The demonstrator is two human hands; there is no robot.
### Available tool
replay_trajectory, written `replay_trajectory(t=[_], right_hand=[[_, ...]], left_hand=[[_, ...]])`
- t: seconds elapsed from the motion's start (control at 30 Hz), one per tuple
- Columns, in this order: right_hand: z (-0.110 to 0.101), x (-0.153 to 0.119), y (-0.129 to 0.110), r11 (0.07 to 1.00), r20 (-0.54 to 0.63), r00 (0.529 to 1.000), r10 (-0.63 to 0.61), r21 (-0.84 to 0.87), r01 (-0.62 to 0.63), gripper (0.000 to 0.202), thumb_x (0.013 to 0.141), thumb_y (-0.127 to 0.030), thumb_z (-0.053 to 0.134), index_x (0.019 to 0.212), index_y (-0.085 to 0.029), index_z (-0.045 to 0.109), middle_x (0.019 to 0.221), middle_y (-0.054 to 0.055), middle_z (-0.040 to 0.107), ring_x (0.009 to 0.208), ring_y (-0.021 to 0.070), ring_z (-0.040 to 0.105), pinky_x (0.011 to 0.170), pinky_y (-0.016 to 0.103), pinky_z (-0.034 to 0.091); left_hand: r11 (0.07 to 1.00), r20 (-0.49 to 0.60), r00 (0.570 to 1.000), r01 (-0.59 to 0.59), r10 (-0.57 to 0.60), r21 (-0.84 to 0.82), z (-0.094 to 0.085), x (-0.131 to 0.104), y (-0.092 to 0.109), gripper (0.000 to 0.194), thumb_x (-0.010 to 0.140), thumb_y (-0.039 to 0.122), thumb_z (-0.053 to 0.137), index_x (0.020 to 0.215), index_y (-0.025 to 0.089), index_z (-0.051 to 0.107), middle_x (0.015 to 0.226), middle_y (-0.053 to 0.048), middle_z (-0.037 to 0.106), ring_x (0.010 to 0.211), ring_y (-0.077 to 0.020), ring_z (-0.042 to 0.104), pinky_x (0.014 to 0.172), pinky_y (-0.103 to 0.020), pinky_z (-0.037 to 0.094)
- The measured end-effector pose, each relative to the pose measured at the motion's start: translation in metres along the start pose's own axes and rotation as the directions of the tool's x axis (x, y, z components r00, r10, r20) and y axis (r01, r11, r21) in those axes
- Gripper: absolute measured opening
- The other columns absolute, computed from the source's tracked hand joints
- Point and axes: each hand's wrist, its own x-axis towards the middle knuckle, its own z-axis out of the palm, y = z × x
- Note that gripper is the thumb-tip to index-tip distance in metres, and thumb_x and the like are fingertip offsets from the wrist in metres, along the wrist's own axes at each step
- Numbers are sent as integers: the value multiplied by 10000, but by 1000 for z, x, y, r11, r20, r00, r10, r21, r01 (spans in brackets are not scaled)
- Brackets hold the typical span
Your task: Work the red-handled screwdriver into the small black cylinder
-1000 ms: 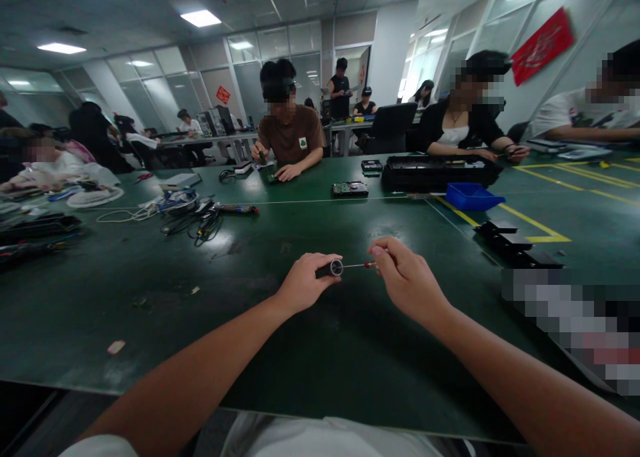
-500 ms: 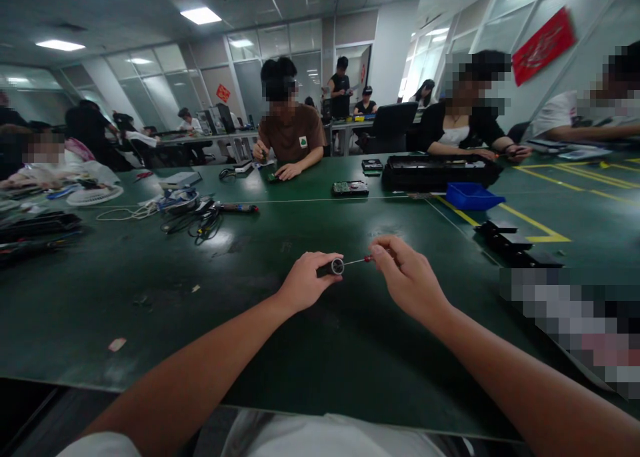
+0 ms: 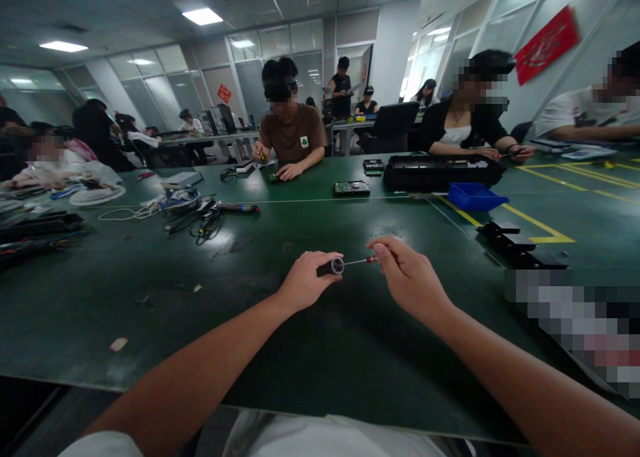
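Observation:
My left hand [image 3: 307,280] is closed around a short black cylinder [image 3: 336,266], whose round silver-rimmed end faces right and toward me. Between thumb and fingers, my right hand [image 3: 407,270] grips a screwdriver [image 3: 371,260] with a red handle. Its thin metal shaft points left, and the tip reaches the rimmed end of the cylinder. Whether the tip sits on a screw is too small to tell. Both hands are above the dark green table [image 3: 300,363].
Tangled cables [image 3: 197,218] lie left of centre. Farther back are a hard drive [image 3: 351,188], a long black casing [image 3: 443,171] and a blue tray [image 3: 476,195]. Black brackets [image 3: 517,245] are on the right. A co-worker in a brown shirt [image 3: 290,133] sits across the table.
The fingers of my right hand have shifted slightly on the screwdriver handle. My left hand and the cylinder stay in place.

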Motion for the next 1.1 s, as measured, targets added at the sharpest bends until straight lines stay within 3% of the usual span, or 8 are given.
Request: replay_trajectory(t=[0.13, 0.3, 0.57, 0.7, 0.8, 1.0, 1.1], right_hand=[[0, -1, -1, 999, 0, 1000, -9, 45, 9, 265, 981, -332, 401, 1172, -209, 537, 794, 27, 644, 638, 186, 584, 585, 311, 412], [0, -2, -1, 999, 13, 1000, -1, 55, 0, 247, 987, -384, 400, 1072, -226, 569, 756, 14, 612, 668, 194, 590, 608, 317, 418], [3, -3, 0, 996, -15, 1000, -4, 86, 5, 253, 967, -355, 444, 1160, -201, 504, 830, 40, 640, 719, 204, 614, 636, 327, 447], [1, -1, -1, 995, -27, 1000, -2, 96, 4, 177, 953, -323, 455, 1048, -213, 557, 861, 42, 653, 741, 197, 615, 654, 323, 450], [0, 0, -1, 998, -8, 1000, 19, 65, -18, 268, 984, -401, 409, 965, -217, 603, 756, 24, 631, 673, 190, 598, 612, 317, 429], [2, -2, 2, 995, -21, 1000, 8, 102, -6, 243, 985, -363, 421, 1138, -219, 541, 828, 31, 634, 725, 196, 607, 648, 330, 452], [1, -2, 1, 989, -28, 1000, -8, 149, 12, 188, 973, -332, 433, 1104, -227, 519, 879, 40, 629, 786, 202, 610, 686, 337, 464]], left_hand=[[1000, 1, 1000, 1, -1, 3, 0, -1, 0, 376, 836, 242, 733, 1204, 269, 663, 1106, -15, 696, 1021, -219, 599, 923, -368, 413], [1000, 3, 1000, 4, -4, 3, 1, -1, -2, 366, 841, 239, 725, 1201, 275, 667, 1107, -19, 696, 1020, -222, 603, 904, -367, 420], [1000, -16, 1000, -11, 11, -13, 2, 1, -3, 375, 827, 231, 742, 1193, 268, 666, 1094, -15, 700, 1020, -215, 611, 908, -356, 416], [1000, -7, 1000, -15, 15, -6, 2, 1, -2, 366, 829, 246, 744, 1187, 274, 671, 1088, -9, 701, 1010, -211, 609, 895, -351, 413], [1000, -1, 1000, -19, 19, -12, 2, 0, -1, 357, 837, 264, 737, 1188, 276, 670, 1100, -3, 701, 1017, -207, 607, 901, -350, 413], [1000, 1, 1000, 1, -1, 5, 1, 0, 0, 377, 837, 253, 730, 1208, 267, 662, 1113, -19, 696, 1034, -220, 603, 936, -371, 417], [1000, -5, 1000, 8, -8, 2, 0, 0, 0, 383, 841, 249, 724, 1217, 272, 656, 1126, -21, 691, 1047, -224, 600, 948, -382, 421]])
